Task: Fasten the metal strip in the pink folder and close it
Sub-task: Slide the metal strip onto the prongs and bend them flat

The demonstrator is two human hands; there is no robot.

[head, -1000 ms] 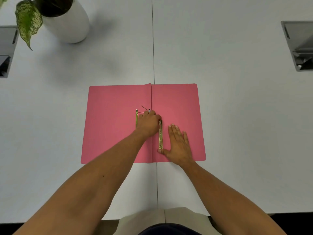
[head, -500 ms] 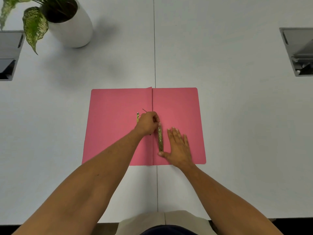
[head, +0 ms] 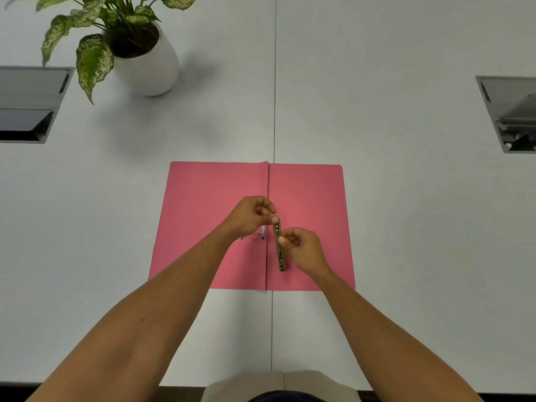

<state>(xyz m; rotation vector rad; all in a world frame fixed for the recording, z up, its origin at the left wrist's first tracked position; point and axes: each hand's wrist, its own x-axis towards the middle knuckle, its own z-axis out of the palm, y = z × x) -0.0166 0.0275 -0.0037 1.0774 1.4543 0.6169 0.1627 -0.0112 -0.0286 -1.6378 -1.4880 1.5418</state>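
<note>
Item, far left: grey recessed box [head: 30,104] let into the white table [head: 406,227]. Its lid stands open; I cannot make out any contents.

Item: white rounded ceramic pot [head: 148,68] holding dark soil and a plant with green, white-speckled leaves [head: 92,58]. Well apart from the work.

Item: pink card folder [head: 208,221], lying open and flat on the table, spine fold running away from me. Its left leaf carries a thin wire prong [head: 252,236] and a small white label by the fold; otherwise nothing is filed in it.

Item: my left hand [head: 251,216]. Half a second ago it was pressed down on the left leaf; now it is off the card, fingertips pinching the far end of the gold metal strip with punched holes [head: 279,245].

Item: my right hand [head: 301,248]. Half a second ago it lay flat beside the strip; now it has curled and pinches the strip about midway along.

Item: the strip itself, just right of the fold over the right leaf, lengthwise to the spine. Its far end appears raised; the near end seems to rest on the card.

Reading: I have taken the strip up in both hands, likely to seat it on the prong. Fastening is not yet done, folder not closed.

Item, far right: second grey recessed box [head: 510,111], open, contents unclear.
</note>
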